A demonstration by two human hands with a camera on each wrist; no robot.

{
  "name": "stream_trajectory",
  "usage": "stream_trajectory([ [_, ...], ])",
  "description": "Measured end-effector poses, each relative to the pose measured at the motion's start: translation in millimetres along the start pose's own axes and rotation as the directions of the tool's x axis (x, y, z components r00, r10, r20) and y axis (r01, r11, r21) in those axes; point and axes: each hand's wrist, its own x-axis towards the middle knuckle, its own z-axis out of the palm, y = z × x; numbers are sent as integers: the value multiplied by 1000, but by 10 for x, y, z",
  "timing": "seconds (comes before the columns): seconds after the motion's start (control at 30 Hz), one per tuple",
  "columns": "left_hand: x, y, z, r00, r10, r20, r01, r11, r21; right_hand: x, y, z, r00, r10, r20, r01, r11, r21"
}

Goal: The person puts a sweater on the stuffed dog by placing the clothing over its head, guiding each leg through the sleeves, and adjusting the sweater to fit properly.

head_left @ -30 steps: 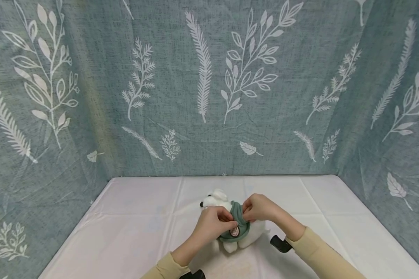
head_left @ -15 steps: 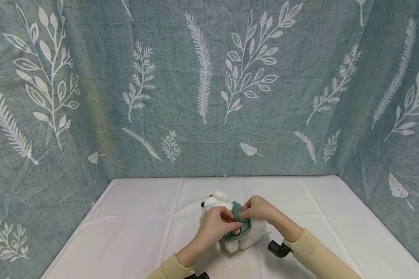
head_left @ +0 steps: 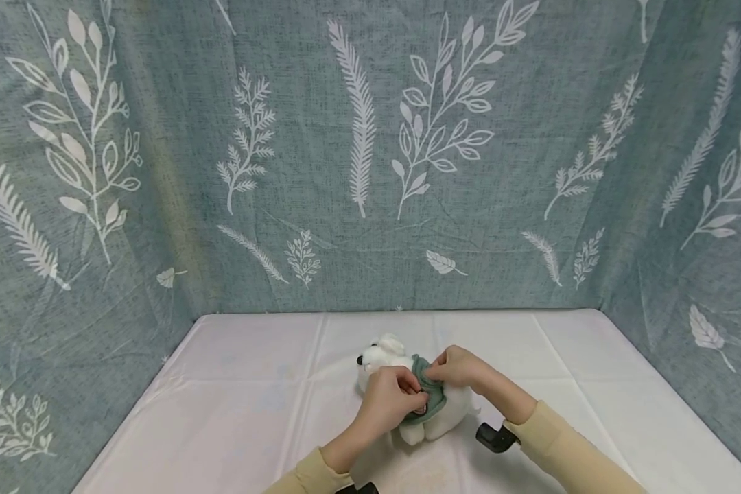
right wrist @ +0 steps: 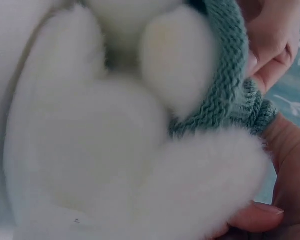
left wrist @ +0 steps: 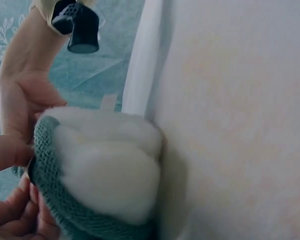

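A white plush animal [head_left: 383, 355] with a black nose stands on the table, facing left, in a green knitted sweater [head_left: 435, 399]. My left hand [head_left: 385, 400] pinches the near side of the sweater between thumb and fingers, largely covering a round badge [head_left: 421, 409]. On the sweater's upper back edge, my right hand [head_left: 460, 366] pinches the knit. The left wrist view gives the ribbed sweater hem [left wrist: 50, 185] beside the white fur [left wrist: 112, 177]. In the right wrist view, the plush's pale fur [right wrist: 85, 145] fills most of the picture and partly hides the right fingers.
A white cloth [head_left: 241, 398] with fold creases covers the table. Blue-green curtains [head_left: 321, 165] with white leaf prints close off the back and both sides. Black camera mounts [head_left: 496, 437] sit at the wrists, below beige sleeves [head_left: 571, 446].
The left hand has shifted a little to the right along the sweater and now covers more of the badge. Slightly rightward, too, went the plush animal. The right hand keeps its hold almost in place.
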Motion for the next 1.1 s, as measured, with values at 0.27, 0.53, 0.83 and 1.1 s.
stream_trajectory([
  [0.27, -64, -42, -46, 995, 37, 92, -43, 997, 57, 29, 36, -63, 994, 30, 101, -35, 998, 52],
  [0.53, -108, -71, -98, 987, 62, 145, -79, 991, 108, 59, 83, -132, 975, 51, 214, -91, 979, 182],
  [0.83, -140, -130, -210, 984, 25, 177, -52, 988, 148, 75, 123, -174, 956, 39, 290, -116, 960, 256],
  [1.1, -111, -139, -312, 989, 41, 143, -70, 976, 208, 80, 121, -223, 945, 20, 327, -117, 953, 279],
])
